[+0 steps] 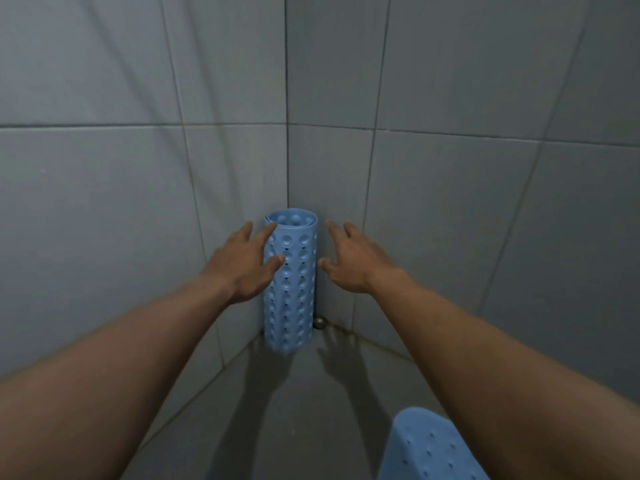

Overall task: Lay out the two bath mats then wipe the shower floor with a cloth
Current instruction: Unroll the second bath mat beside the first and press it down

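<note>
At 12 o'clock the rolled mat [294,289] stands upright; my left grip [247,268], open, touches its side, right grip [353,261] open just beside.

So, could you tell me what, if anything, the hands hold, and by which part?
Nothing is held: left hand open at the upper side of the rolled mat, right hand apart.

The rolled bath mat [291,282] stands upright on the shower floor [294,410], in the corner between the left wall [104,202] and the right wall [485,202]. The left hand [246,268] touches its left side; the right hand [353,261] is just beside its right side, apart. A small metal fitting [320,323] sits at its base, to the right. The second mat [429,448] lies nearer, at the right, on the floor.
</note>
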